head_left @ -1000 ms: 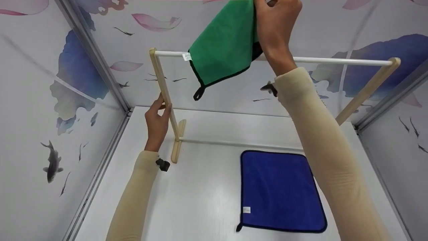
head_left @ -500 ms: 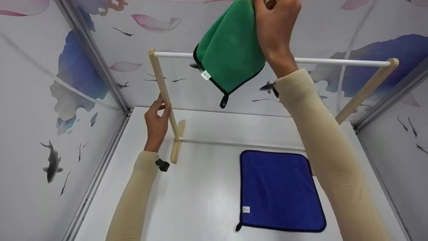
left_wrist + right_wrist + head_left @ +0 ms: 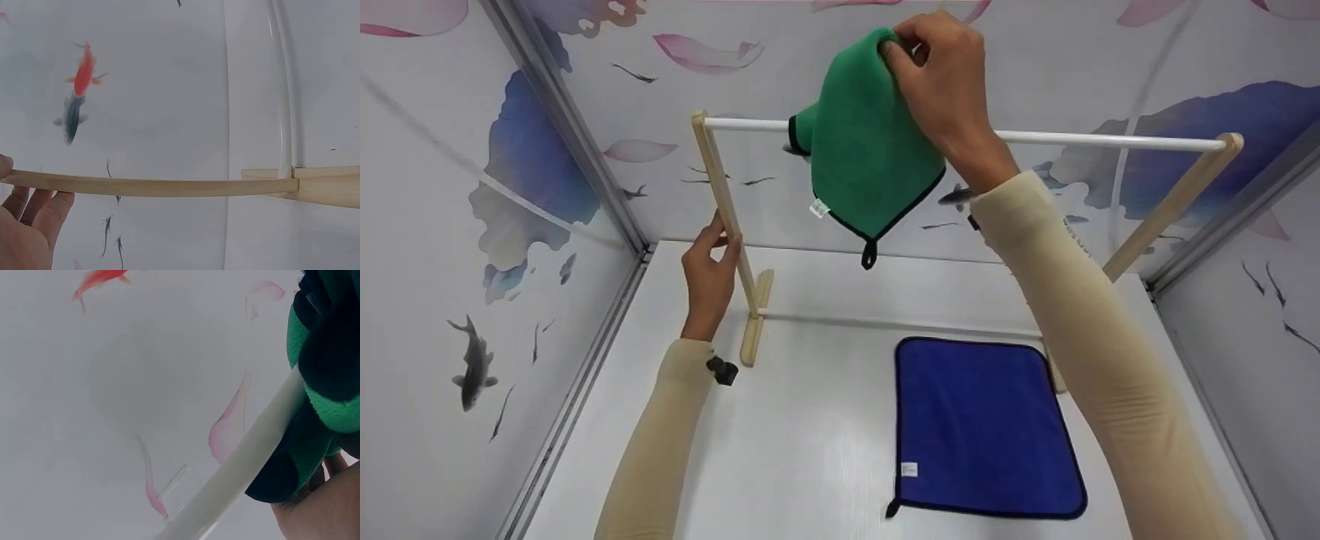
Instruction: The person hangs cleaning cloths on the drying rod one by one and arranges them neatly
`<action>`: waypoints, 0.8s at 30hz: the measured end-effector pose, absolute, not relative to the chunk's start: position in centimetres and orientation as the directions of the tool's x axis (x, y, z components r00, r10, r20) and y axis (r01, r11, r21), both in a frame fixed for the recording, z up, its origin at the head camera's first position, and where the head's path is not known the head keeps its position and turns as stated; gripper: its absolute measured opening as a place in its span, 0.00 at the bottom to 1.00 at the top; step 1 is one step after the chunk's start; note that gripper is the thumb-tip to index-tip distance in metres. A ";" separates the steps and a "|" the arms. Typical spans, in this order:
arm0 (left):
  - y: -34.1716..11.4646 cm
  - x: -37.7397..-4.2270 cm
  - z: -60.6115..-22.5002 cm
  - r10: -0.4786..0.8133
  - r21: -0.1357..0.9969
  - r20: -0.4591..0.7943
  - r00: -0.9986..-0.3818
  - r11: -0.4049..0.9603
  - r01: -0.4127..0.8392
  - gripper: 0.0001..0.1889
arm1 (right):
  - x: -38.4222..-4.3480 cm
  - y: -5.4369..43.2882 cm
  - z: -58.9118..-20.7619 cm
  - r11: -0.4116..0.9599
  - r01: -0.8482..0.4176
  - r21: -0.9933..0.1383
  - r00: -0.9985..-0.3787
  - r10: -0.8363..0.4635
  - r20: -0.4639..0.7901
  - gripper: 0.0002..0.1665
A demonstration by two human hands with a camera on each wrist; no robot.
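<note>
My right hand (image 3: 949, 86) pinches the upper part of a green cloth (image 3: 870, 142) between thumb and fingers, just above the white top bar (image 3: 1110, 140) of a drying rack. The cloth has black edging, a white tag and a loop at its low corner; it hangs in front of the bar, with a fold at its left by the bar. In the right wrist view the cloth (image 3: 315, 464) bunches around the bar's end in view. My left hand (image 3: 711, 270) grips the rack's left wooden upright (image 3: 725, 199), thumb on one side and fingers on the other (image 3: 140, 187).
A blue cloth (image 3: 986, 427) with black edging lies flat on the white table (image 3: 802, 435), below the rack's lower bar (image 3: 900, 323). The right wooden upright (image 3: 1174, 206) is partly behind my right sleeve. Printed walls (image 3: 420, 225) enclose the table on the sides and back.
My right hand has come down and slightly left with the green cloth. Its looped corner has swung right and sunk below the bar. The left hand keeps its grip on the upright.
</note>
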State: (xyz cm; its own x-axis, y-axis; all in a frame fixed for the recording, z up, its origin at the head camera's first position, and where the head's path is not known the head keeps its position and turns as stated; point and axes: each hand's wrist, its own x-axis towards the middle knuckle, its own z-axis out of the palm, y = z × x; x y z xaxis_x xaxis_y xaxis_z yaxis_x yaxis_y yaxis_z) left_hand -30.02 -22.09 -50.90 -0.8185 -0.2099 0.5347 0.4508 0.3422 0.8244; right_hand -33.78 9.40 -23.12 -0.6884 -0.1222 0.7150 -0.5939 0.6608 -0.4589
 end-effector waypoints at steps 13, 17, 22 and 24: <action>-22.1 -29.9 -50.5 -0.219 0.826 0.524 -0.823 0.365 0.429 0.30 | -33.1 11.4 -23.5 0.660 -0.578 -0.480 -0.760 -0.223 0.610 0.18; -22.1 -29.9 -50.6 -0.221 0.829 0.523 -0.824 0.357 0.430 0.29 | -32.9 11.8 -23.7 0.657 -0.587 -0.473 -0.758 -0.241 0.607 0.19; -22.0 -29.9 -50.8 -0.225 0.836 0.516 -0.826 0.342 0.429 0.29 | -32.8 12.0 -24.2 0.653 -0.598 -0.465 -0.756 -0.268 0.597 0.19; -22.0 -30.0 -50.9 -0.231 0.840 0.511 -0.828 0.341 0.423 0.29 | -32.8 12.1 -24.4 0.648 -0.604 -0.464 -0.754 -0.274 0.597 0.19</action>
